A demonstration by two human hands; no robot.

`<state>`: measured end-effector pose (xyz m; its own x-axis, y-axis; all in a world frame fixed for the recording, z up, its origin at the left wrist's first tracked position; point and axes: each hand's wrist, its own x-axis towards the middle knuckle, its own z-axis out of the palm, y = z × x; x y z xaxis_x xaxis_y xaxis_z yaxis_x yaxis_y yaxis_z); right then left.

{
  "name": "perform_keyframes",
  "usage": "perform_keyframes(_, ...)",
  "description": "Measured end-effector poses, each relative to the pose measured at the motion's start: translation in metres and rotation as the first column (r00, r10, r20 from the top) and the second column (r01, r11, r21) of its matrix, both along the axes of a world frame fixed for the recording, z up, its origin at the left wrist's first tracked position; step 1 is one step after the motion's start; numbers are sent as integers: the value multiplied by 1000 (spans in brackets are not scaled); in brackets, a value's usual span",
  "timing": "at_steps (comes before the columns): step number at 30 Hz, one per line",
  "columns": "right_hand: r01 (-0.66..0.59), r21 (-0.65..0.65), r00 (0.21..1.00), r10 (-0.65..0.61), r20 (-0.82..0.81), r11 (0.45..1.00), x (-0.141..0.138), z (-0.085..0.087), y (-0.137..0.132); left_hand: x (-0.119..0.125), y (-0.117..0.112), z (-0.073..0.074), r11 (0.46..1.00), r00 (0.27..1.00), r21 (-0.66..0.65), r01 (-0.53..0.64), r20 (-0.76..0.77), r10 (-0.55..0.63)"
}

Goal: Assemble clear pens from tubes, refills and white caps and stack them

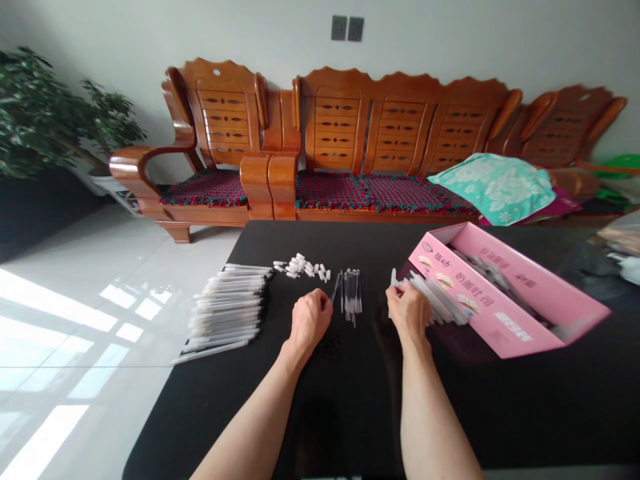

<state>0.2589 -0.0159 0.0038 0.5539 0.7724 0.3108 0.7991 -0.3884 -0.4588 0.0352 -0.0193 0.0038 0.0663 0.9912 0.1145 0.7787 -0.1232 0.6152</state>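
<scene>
The left hand (311, 319) pinches a thin dark rod (337, 285) beside a bundle of rods (353, 292). The right hand (410, 312) grasps a pale tube (393, 275) near the pink box (493, 312).

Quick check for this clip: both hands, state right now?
Left hand: closed, apparently holding a thin dark rod.
Right hand: fingers closed, apparently pinching a whitish tube.

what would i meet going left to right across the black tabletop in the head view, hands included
Row of long white tubes → left hand → bundle of thin dark sticks → right hand → pink box.
</scene>
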Motion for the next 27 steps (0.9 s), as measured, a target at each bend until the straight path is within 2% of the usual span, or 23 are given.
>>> perform_keyframes(2,-34,124,982,56,-182,992,0,0,2,-7,2,1,1000,989,20,7,149,-9)
perform_keyframes(3,-43,183,944,100,-313,982,1,-1,3,-10,3,1,1000,974,18,14,227,-18)
perform_keyframes(5,-25,292,777,202,-596,956,0,-3,5,-14,4,1,998,919,-13,63,390,-53)
perform_keyframes(7,23,367,549,295,-782,930,-3,-4,5,-16,5,-1,983,829,-78,166,551,-96)
perform_keyframes(8,43,388,448,330,-831,920,-5,-5,5,-16,5,-2,968,776,-115,225,622,-107)
perform_keyframes(10,58,414,296,381,-876,908,-9,-5,5,-15,5,-4,929,674,-172,327,732,-102)
perform_keyframes(13,54,473,155,460,-874,880,-13,-5,6,-12,4,-7,890,578,-202,410,812,-82)
perform_keyframes(17,107,558,71,553,-830,823,-10,-9,10,-12,4,-9,872,561,-201,447,822,-98)
perform_keyframes(22,261,594,105,590,-801,761,-3,-11,12,-14,5,-13,852,577,-184,490,801,-159)
perform_keyframes(27,266,606,118,598,-793,750,-2,-9,11,-13,5,-14,836,591,-187,515,784,-189)
